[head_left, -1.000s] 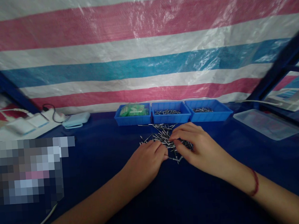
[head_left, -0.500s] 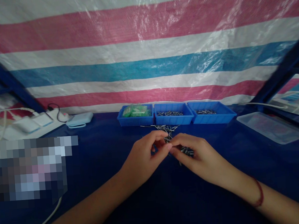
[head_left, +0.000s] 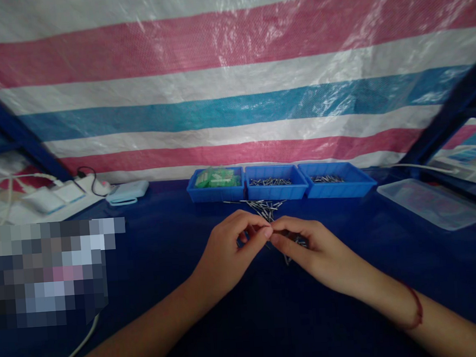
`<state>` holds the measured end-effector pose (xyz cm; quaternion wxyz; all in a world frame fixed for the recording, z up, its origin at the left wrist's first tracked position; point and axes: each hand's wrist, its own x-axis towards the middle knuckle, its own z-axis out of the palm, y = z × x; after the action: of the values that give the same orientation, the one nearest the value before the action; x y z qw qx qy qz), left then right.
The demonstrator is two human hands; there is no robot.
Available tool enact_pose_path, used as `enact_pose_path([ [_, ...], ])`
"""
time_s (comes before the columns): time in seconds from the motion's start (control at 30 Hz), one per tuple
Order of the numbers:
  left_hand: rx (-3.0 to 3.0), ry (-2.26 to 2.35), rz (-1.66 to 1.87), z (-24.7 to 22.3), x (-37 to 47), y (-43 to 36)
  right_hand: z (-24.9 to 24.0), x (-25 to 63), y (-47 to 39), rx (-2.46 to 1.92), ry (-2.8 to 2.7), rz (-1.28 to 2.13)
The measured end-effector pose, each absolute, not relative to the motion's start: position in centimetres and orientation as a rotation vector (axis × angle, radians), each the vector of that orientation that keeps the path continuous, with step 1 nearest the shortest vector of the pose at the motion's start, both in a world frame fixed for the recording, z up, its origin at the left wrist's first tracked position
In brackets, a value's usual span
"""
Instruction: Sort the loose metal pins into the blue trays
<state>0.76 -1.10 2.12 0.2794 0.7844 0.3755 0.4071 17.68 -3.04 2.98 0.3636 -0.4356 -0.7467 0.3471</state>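
My left hand (head_left: 228, 247) and my right hand (head_left: 314, 246) meet at the fingertips over the middle of the blue table (head_left: 248, 319). Each pinches with thumb and forefinger; whatever sits between the tips is too small or hidden to make out. Below and behind them lies a loose pile of thin silvery metal pins (head_left: 264, 206), rivet-like in shape, partly covered by my fingers. Beyond the pile stand a middle blue bin (head_left: 277, 192) and a right blue bin (head_left: 340, 190), both with similar pins inside.
Green plastic packets (head_left: 217, 176) fill the left blue bin (head_left: 217, 194). A white power strip (head_left: 64, 199) with plugs and a light-blue case (head_left: 128, 191) occupy the back left. To the right lies a translucent plastic lid (head_left: 433, 203). A striped sheet (head_left: 233, 108) hangs behind.
The left thumb and forefinger have drawn closer together, meeting the right fingertips. Both hands otherwise stay nearly in place over the pile.
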Motion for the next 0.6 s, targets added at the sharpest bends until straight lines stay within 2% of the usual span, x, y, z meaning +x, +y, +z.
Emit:
enact_pose_path([
  [0.6,2.127,1.012,1.188,2.43,0.58,-1.29,2.52,17.80,-2.78,-1.180,-1.881,0.845],
])
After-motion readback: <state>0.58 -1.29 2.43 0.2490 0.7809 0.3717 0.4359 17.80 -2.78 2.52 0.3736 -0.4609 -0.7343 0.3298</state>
